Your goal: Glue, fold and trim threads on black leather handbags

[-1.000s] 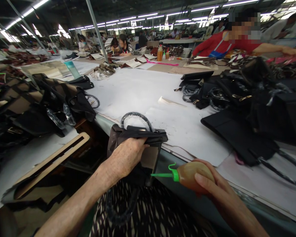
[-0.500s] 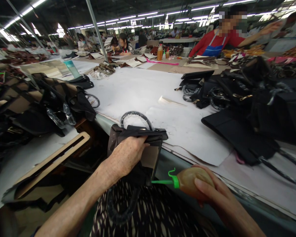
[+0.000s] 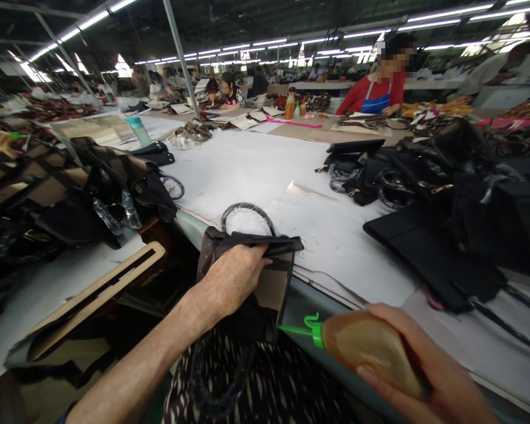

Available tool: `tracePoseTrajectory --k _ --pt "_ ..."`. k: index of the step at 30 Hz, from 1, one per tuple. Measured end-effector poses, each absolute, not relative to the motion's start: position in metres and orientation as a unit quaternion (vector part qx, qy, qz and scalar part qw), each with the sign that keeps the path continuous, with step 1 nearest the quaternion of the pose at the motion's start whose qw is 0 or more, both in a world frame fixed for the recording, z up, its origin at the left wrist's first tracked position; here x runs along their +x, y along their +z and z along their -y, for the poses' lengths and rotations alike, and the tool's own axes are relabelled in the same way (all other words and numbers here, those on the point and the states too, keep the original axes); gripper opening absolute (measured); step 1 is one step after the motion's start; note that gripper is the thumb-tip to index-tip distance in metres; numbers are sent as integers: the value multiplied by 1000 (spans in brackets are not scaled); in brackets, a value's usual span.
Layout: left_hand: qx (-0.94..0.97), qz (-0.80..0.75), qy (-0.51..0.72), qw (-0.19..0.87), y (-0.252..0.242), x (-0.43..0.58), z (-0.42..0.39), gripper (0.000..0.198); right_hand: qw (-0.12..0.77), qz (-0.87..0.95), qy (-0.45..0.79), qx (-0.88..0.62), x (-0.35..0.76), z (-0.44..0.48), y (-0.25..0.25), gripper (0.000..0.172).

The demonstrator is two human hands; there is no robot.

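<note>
One amber squeeze bottle (image 3: 366,347) with a green nozzle (image 3: 317,334) is gripped in the right hand (image 3: 441,371), lower right. Its tip points left at the lower corner of a black handbag (image 3: 271,288); whether they touch cannot be told. The left hand (image 3: 234,277) clasps the bag's upper part above the wearer's black-and-cream garment (image 3: 287,388), at the near edge of a white-covered tabletop (image 3: 247,159). One looped handle (image 3: 247,205) stands up; another hangs below. To the left are a beige slotted frame (image 3: 101,288) and heaped black-and-tan bags (image 3: 123,171); to the right, piled black bags (image 3: 441,253). Farther off, an orange bottle (image 3: 290,106) stands near a co-worker in red (image 3: 395,89), under strip lights (image 3: 450,12).
</note>
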State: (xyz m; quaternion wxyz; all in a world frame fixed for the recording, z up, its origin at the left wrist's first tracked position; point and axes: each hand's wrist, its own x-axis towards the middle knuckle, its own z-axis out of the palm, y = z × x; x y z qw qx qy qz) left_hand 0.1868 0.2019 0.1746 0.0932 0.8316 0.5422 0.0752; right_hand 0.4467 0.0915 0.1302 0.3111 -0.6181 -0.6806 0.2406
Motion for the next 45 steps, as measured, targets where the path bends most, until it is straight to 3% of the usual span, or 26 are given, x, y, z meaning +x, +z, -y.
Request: tracePoseTrajectory --k 5,11,15,18,20,22,25,30,39,45 --pt "825 -550 76 105 177 188 -205 19 311 782 106 -530 440 -103 137 41" --pt "824 -546 107 107 184 185 -211 18 301 807 2 -509 442 -128 122 45" --pt "816 -550 129 124 190 178 -219 15 389 739 -43 -548 443 -141 119 39" --pt "811 -544 157 145 193 170 -226 14 533 569 31 -625 443 -148 137 53" --pt "810 -538 174 154 195 166 -230 15 638 432 179 -612 446 -155 158 56" --pt "810 -534 183 160 199 163 -233 17 712 297 371 -517 452 -165 182 45" --pt "806 -531 197 173 205 160 -236 20 727 109 554 -389 461 -182 219 29" --pt "789 -528 234 210 209 153 -235 25 714 81 625 -303 461 -187 247 34" --pt "783 -529 253 208 199 114 -258 37 668 16 661 -341 465 -142 172 28" --pt "793 -541 243 140 223 100 -307 34 682 7 638 -358 493 -113 158 29"
